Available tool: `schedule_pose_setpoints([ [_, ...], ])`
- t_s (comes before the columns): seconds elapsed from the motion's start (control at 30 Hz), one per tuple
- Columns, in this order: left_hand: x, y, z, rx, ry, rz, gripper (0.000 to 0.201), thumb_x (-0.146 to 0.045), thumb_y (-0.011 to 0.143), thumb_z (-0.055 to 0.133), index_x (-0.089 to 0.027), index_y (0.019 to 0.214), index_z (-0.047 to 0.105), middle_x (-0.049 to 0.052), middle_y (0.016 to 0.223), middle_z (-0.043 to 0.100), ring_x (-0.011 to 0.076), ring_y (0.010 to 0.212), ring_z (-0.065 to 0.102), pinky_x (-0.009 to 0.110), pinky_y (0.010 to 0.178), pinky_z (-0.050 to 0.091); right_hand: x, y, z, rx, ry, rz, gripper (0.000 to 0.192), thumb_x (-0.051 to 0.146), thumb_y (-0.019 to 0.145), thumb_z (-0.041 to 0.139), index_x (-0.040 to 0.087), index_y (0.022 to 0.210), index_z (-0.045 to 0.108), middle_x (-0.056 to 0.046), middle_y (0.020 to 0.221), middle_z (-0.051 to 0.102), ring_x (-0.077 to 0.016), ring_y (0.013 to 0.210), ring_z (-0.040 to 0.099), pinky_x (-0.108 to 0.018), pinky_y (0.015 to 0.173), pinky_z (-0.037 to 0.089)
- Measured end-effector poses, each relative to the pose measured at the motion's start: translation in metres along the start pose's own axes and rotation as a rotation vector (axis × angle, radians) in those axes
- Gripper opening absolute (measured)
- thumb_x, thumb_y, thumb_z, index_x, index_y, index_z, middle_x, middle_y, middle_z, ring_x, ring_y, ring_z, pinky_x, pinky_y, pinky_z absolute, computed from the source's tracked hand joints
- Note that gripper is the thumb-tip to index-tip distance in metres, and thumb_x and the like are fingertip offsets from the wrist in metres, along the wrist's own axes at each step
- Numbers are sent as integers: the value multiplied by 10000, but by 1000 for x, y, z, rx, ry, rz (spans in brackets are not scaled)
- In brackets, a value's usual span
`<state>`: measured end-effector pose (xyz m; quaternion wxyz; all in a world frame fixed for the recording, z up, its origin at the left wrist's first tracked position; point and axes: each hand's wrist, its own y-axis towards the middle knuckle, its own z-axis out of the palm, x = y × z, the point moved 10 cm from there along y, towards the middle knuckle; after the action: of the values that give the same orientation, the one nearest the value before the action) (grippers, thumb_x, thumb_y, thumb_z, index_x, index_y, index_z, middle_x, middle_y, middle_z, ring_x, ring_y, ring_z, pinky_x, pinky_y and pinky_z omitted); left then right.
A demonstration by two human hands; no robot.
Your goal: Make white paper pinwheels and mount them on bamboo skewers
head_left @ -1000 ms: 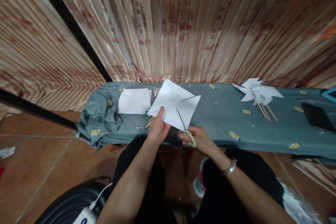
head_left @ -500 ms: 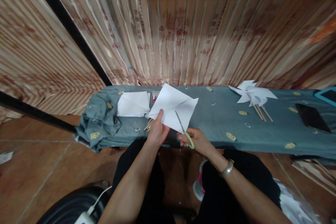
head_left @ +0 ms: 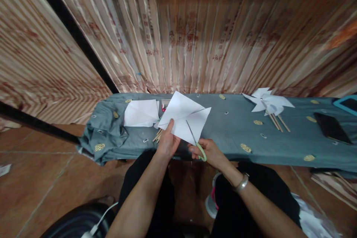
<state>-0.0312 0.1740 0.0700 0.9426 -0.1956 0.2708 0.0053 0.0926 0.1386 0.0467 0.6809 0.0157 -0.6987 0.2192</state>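
A square sheet of white paper [head_left: 182, 106] is pinched at its lower left side by my left hand [head_left: 168, 143], thumb on top. Slits run inward from its corners. My right hand [head_left: 208, 151] grips green-handled scissors [head_left: 201, 152], and their blade lies across the lower right part of the sheet. Whether the second blade is under the paper is hidden from me. Left of the held sheet rests a stack of white paper [head_left: 141, 113]. Wooden sticks [head_left: 158, 135] and a small box with red items [head_left: 164, 105] are partly covered by the held sheet.
Finished-looking paper pinwheels [head_left: 267, 102] on sticks lie to the right on the grey-green cloth [head_left: 228, 130]. Beyond them are a black phone [head_left: 331, 127] and a blue-edged device [head_left: 348, 104]. A striped curtain [head_left: 184, 37] hangs behind the narrow table.
The hands, the paper and the scissors hold nearly the same pose. The whole view has shifted slightly, with the table a little lower in the picture.
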Motion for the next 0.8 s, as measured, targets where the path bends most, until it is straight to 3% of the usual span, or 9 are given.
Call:
schedule_pose_setpoints([
  [0.23,1,1,-1,7,-16,-3,315,-113,926,499,-99,1226,594,115,1129,716,186,1061,672,308,1013,492,1,1,0,-5,-23,-9,467,572,547,807,146,655,651,16,507,604,-76,455,495,-210,457,370],
  [0.47,-12,8,-7,-17,-16,35,294,-108,928,495,-96,1197,611,106,1067,737,168,1012,691,292,998,498,-12,-10,3,117,-110,41,474,569,625,762,148,809,648,18,586,630,-82,490,513,-198,472,371],
  [0.53,-18,8,-10,-40,-25,38,287,-106,930,491,-90,1190,611,106,1046,742,159,975,702,287,984,506,-18,-16,-13,92,-239,32,475,542,627,769,145,859,651,18,621,641,-99,509,533,-203,467,356],
  [0.6,-21,8,-14,-65,-36,34,286,-105,930,490,-83,1190,608,110,1026,746,159,945,711,285,965,520,-16,-20,-42,-16,-438,-21,452,518,656,755,153,906,664,25,612,638,-130,543,569,-219,490,371],
  [0.7,-21,9,-20,-97,-38,15,285,-118,922,511,-88,1189,606,108,997,751,169,913,719,291,933,541,-6,-28,-98,-322,-792,-20,465,465,735,706,171,1089,634,-18,739,707,-204,694,660,-267,619,442],
  [0.8,-14,12,-23,-97,-29,8,269,-117,912,528,-103,1167,615,92,957,757,163,872,724,288,916,548,8,-34,-133,-538,-1092,25,536,387,813,643,109,1258,533,-131,942,736,-274,851,695,-311,714,461],
])
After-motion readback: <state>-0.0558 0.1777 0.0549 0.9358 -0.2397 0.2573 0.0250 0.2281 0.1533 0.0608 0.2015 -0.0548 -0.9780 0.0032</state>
